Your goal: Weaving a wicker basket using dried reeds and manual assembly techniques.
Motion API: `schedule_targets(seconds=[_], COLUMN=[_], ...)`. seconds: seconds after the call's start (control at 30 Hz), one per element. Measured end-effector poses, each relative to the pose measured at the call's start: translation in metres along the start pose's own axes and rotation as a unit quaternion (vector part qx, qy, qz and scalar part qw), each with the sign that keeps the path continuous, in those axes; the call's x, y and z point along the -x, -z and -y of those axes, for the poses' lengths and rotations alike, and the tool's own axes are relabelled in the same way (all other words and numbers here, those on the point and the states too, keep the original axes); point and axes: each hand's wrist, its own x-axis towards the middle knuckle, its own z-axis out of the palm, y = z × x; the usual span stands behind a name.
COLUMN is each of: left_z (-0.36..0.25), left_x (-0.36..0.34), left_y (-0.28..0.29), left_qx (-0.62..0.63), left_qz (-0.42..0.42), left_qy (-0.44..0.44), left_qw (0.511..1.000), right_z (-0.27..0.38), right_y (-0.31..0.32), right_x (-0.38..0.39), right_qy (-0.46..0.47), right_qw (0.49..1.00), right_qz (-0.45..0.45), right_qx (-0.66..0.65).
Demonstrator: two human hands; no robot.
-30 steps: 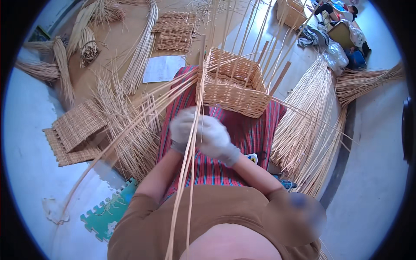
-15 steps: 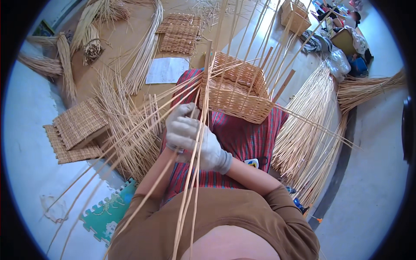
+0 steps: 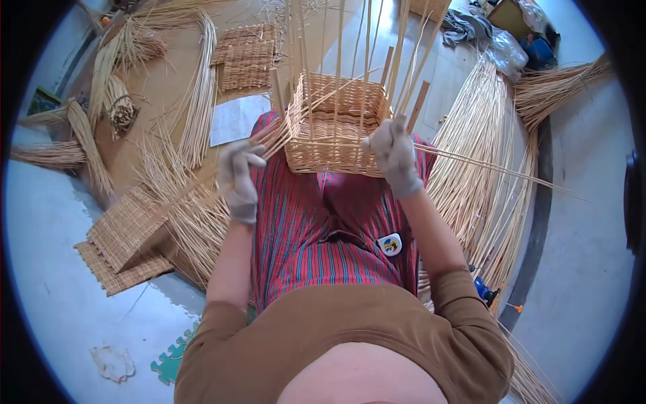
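Observation:
A half-woven wicker basket (image 3: pixel 336 157) rests on my lap, which a red striped cloth (image 3: pixel 323 236) covers. Tall canes (image 3: pixel 340 60) stand up from its walls, and wooden posts (image 3: pixel 418 108) rise at its corners. My right hand (image 3: pixel 396 155), in a grey-white glove, grips the basket's near right corner. At the near left corner, a bundle of weaving strands (image 3: pixel 274 135) fans out leftward, blurred by motion. Beside these strands is my gloved left hand (image 3: pixel 240 178), its fingers loosely bent and apart. Whether the strands touch its palm is hidden.
Loose canes (image 3: pixel 195 222) and woven panels (image 3: pixel 128 229) lie at my left. Another panel (image 3: pixel 249 57) and a paper sheet (image 3: pixel 237 118) lie farther ahead. A large cane bundle (image 3: pixel 471 155) spreads on the right, below a clear plastic bag (image 3: pixel 508 50). Two long strands (image 3: pixel 498 167) stick out rightward from the basket.
My hands were together on the strands over my lap; they have parted, the right to the basket's corner, the left outward. The strands swung from toward my body to the left.

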Motion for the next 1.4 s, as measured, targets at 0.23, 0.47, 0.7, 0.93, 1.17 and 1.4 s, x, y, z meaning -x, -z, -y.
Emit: schedule_targets(seconds=[0.23, 0.47, 0.7, 0.93, 1.17, 1.4], left_z=[0.042, 0.086, 0.096, 0.098, 0.104, 0.099], left_x=[0.038, -0.026, -0.021, -0.014, -0.012, -0.015], left_y=[-0.048, -0.065, -0.07, -0.085, -0.077, -0.087], left_qx=[0.153, -0.048, -0.009, 0.14, 0.081, 0.031], left_qz=[-0.214, 0.069, 0.08, -0.038, -0.041, -0.099], left_qy=[0.129, 0.198, 0.134, 0.196, 0.202, 0.152], left_qw=[0.956, 0.977, 0.988, 0.97, 0.975, 0.983], right_z=[0.004, -0.013, -0.02, 0.017, -0.009, -0.007], right_y=[0.007, 0.017, 0.019, -0.095, -0.115, -0.109], right_x=[0.008, 0.004, -0.004, -0.095, -0.16, -0.164], right_qy=[0.059, 0.111, 0.143, 0.322, 0.265, 0.129], right_qw=[0.964, 0.907, 0.897, 0.791, 0.776, 0.749], right_qz=[-0.065, -0.191, -0.212, 0.023, -0.048, -0.067], right_qx=[0.25, 0.359, 0.362, 0.52, 0.571, 0.646])
